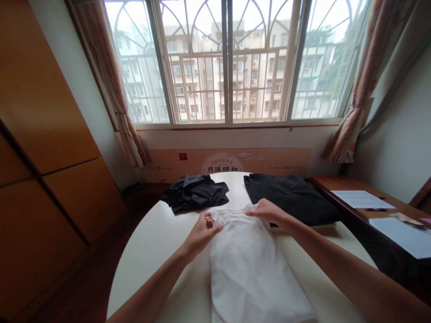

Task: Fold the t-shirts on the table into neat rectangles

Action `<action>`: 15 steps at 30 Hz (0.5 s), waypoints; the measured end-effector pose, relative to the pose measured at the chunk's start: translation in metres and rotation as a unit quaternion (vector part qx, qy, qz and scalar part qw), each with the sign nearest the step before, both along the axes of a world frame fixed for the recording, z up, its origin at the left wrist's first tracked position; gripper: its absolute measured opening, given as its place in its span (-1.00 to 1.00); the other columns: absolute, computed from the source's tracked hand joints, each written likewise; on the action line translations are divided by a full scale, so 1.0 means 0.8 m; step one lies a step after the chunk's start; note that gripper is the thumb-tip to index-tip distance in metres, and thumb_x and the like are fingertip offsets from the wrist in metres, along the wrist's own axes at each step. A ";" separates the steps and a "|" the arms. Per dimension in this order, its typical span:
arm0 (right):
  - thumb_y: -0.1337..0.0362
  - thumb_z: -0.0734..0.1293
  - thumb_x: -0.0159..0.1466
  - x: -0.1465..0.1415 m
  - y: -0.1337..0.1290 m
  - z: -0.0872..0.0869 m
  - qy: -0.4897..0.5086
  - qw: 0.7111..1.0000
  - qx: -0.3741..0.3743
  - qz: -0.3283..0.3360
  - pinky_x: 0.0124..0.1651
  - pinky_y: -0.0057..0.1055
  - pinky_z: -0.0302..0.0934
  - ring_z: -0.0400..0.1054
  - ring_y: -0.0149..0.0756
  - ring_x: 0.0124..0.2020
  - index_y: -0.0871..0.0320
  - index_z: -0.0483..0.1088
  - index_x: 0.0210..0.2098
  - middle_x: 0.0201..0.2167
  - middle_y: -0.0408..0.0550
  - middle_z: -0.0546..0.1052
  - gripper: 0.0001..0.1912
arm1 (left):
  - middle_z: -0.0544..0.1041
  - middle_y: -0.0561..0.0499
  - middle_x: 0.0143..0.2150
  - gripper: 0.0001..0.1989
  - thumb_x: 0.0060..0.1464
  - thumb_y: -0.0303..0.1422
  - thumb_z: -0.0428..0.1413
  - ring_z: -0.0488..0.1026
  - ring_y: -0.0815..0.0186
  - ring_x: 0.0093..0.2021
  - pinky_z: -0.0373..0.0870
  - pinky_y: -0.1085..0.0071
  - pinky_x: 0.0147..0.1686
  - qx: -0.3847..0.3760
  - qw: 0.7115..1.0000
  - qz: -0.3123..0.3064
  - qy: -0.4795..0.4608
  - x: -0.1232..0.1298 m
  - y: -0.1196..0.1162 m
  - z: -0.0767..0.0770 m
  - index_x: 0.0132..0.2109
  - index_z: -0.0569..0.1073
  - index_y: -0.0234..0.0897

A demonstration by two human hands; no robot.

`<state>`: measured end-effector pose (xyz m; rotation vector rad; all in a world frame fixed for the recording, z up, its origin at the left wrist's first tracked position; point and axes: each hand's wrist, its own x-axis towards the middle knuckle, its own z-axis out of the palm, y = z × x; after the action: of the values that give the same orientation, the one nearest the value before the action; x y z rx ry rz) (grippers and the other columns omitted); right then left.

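Observation:
A white cloth garment [249, 260] lies lengthwise on the round white table [144, 264], reaching from the middle down to the lower edge of the view. Its kind is hard to make out. At its far left corner my left hand [203, 231] pinches the fabric between thumb and fingers. My right hand [267, 211] grips the far right corner, thumb on top. Beyond my left hand sits a crumpled black garment [195, 193]. Past my right hand lies a flatter, folded black garment [289, 197].
To the right, a brown wooden desk [336, 183] carries papers [362, 199] and a pen. A printed cardboard panel [168, 162] stands behind the table, under the barred window [229, 67]. A wooden cabinet [43, 134] rises on the left.

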<state>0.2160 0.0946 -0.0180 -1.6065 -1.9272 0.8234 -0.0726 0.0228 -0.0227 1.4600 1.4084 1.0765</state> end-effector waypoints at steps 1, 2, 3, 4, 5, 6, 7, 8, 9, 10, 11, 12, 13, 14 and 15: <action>0.00 0.53 0.01 -0.005 0.000 0.004 0.006 1.000 -0.004 0.007 -0.50 -0.40 -0.17 0.01 -0.43 -0.58 0.10 0.13 -0.72 -0.72 -0.25 0.12 -0.45 | 0.55 -0.05 -0.12 -0.24 -0.14 -0.10 0.47 0.57 0.09 -0.08 0.47 0.28 -0.09 -0.007 0.999 0.004 -0.052 0.002 -0.001 0.000 0.12 0.34 -0.25; 0.07 0.53 0.00 -0.011 -0.001 0.006 0.023 1.000 0.002 0.014 -0.49 -0.41 -0.15 0.04 -0.42 -0.57 0.11 0.18 -0.71 -0.70 -0.24 0.17 -0.51 | 0.56 -0.07 -0.09 -0.21 -0.19 -0.10 0.50 0.58 0.08 -0.06 0.48 0.27 -0.08 -0.015 0.995 0.014 -0.094 0.004 -0.003 0.000 0.10 0.34 -0.24; 0.12 0.52 0.00 -0.016 -0.003 0.008 0.048 0.998 0.013 0.023 -0.49 -0.42 -0.11 0.09 -0.39 -0.55 0.13 0.24 -0.69 -0.68 -0.21 0.24 -0.58 | 0.56 -0.09 -0.07 -0.20 -0.23 -0.11 0.53 0.59 0.08 -0.06 0.49 0.26 -0.09 -0.025 0.990 0.028 -0.133 0.006 -0.006 0.001 0.09 0.35 -0.24; 0.14 0.51 0.01 -0.020 -0.007 0.009 0.081 0.996 0.024 0.031 -0.48 -0.42 -0.07 0.15 -0.36 -0.53 0.15 0.30 -0.66 -0.65 -0.18 0.31 -0.65 | 0.57 -0.10 -0.07 -0.21 -0.24 -0.12 0.54 0.59 0.08 -0.08 0.50 0.26 -0.11 -0.039 0.984 0.042 -0.166 0.008 -0.008 0.002 0.06 0.35 -0.23; 0.14 0.48 0.04 -0.024 -0.011 0.009 0.119 0.991 0.033 0.041 -0.46 -0.43 -0.02 0.20 -0.34 -0.50 0.17 0.36 -0.61 -0.61 -0.15 0.37 -0.70 | 0.58 -0.10 -0.10 -0.24 -0.24 -0.13 0.54 0.60 0.08 -0.11 0.51 0.26 -0.13 -0.057 0.978 0.049 -0.193 0.009 -0.011 0.005 0.03 0.36 -0.24; 0.13 0.46 0.08 -0.027 -0.016 0.009 0.160 0.985 0.037 0.051 -0.44 -0.43 0.03 0.24 -0.31 -0.47 0.18 0.41 -0.57 -0.56 -0.12 0.43 -0.73 | 0.59 -0.09 -0.15 -0.30 -0.22 -0.13 0.54 0.60 0.09 -0.15 0.51 0.27 -0.18 -0.079 0.973 0.044 -0.213 0.010 -0.014 0.007 -0.02 0.39 -0.25; 0.12 0.44 0.11 -0.028 -0.022 0.010 0.200 0.977 0.035 0.059 -0.42 -0.42 0.07 0.26 -0.29 -0.45 0.19 0.45 -0.52 -0.52 -0.10 0.47 -0.75 | 0.60 -0.08 -0.21 -0.37 -0.18 -0.12 0.52 0.60 0.10 -0.20 0.51 0.28 -0.22 -0.100 0.968 0.027 -0.227 0.011 -0.017 0.011 -0.07 0.42 -0.27; 0.10 0.43 0.14 -0.029 -0.028 0.012 0.235 0.969 0.031 0.061 -0.39 -0.42 0.11 0.29 -0.27 -0.43 0.20 0.48 -0.47 -0.48 -0.07 0.50 -0.74 | 0.60 -0.08 -0.26 -0.44 -0.14 -0.11 0.50 0.60 0.11 -0.24 0.51 0.29 -0.24 -0.121 0.963 -0.001 -0.239 0.011 -0.020 0.015 -0.13 0.45 -0.30; 0.08 0.44 0.16 -0.027 -0.035 0.015 0.264 0.962 0.027 0.061 -0.37 -0.41 0.14 0.31 -0.26 -0.42 0.20 0.51 -0.42 -0.45 -0.05 0.52 -0.72 | 0.61 -0.10 -0.29 -0.50 -0.11 -0.11 0.49 0.60 0.12 -0.25 0.52 0.30 -0.24 -0.140 0.957 -0.036 -0.251 0.012 -0.023 0.019 -0.17 0.48 -0.32; 0.05 0.45 0.17 -0.025 -0.042 0.020 0.286 0.956 0.024 0.061 -0.35 -0.40 0.16 0.33 -0.25 -0.40 0.21 0.52 -0.38 -0.42 -0.04 0.54 -0.69 | 0.62 -0.12 -0.30 -0.54 -0.07 -0.13 0.47 0.61 0.11 -0.25 0.53 0.30 -0.21 -0.158 0.949 -0.070 -0.265 0.013 -0.026 0.024 -0.19 0.52 -0.35; 0.01 0.48 0.16 -0.021 -0.049 0.026 0.302 0.951 0.023 0.060 -0.33 -0.39 0.18 0.34 -0.24 -0.38 0.21 0.53 -0.34 -0.39 -0.03 0.55 -0.65 | 0.64 -0.15 -0.28 -0.57 -0.04 -0.15 0.46 0.62 0.10 -0.23 0.54 0.30 -0.17 -0.176 0.937 -0.096 -0.285 0.014 -0.028 0.028 -0.19 0.55 -0.37; -0.03 0.51 0.16 -0.016 -0.055 0.032 0.314 0.947 0.022 0.061 -0.32 -0.39 0.19 0.35 -0.23 -0.37 0.21 0.53 -0.31 -0.37 -0.03 0.56 -0.61 | 0.66 -0.17 -0.24 -0.60 -0.02 -0.18 0.45 0.63 0.10 -0.20 0.56 0.30 -0.12 -0.198 0.924 -0.117 -0.305 0.016 -0.029 0.032 -0.17 0.57 -0.39; -0.06 0.53 0.15 -0.009 -0.061 0.039 0.324 0.944 0.021 0.064 -0.30 -0.39 0.20 0.36 -0.23 -0.35 0.20 0.53 -0.28 -0.35 -0.04 0.56 -0.57 | 0.67 -0.18 -0.21 -0.62 0.01 -0.22 0.43 0.64 0.11 -0.19 0.56 0.30 -0.08 -0.224 0.910 -0.131 -0.323 0.018 -0.029 0.037 -0.13 0.59 -0.39; -0.09 0.54 0.14 -0.002 -0.067 0.046 0.333 0.940 0.019 0.067 -0.30 -0.40 0.21 0.36 -0.24 -0.35 0.19 0.53 -0.27 -0.34 -0.05 0.57 -0.55 | 0.68 -0.17 -0.18 -0.64 0.03 -0.26 0.42 0.64 0.14 -0.19 0.56 0.32 -0.07 -0.250 0.898 -0.138 -0.335 0.020 -0.028 0.041 -0.09 0.60 -0.39; -0.10 0.55 0.15 0.007 -0.072 0.052 0.341 0.937 0.014 0.069 -0.29 -0.40 0.21 0.37 -0.24 -0.34 0.19 0.53 -0.26 -0.33 -0.06 0.57 -0.53 | 0.69 -0.14 -0.17 -0.65 0.04 -0.30 0.41 0.64 0.18 -0.21 0.57 0.36 -0.09 -0.274 0.888 -0.142 -0.340 0.024 -0.026 0.045 -0.06 0.60 -0.38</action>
<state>0.2213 0.0374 0.0237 -0.9763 -1.5328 1.2088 -0.0536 0.0023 0.0129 0.7295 0.8486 0.7923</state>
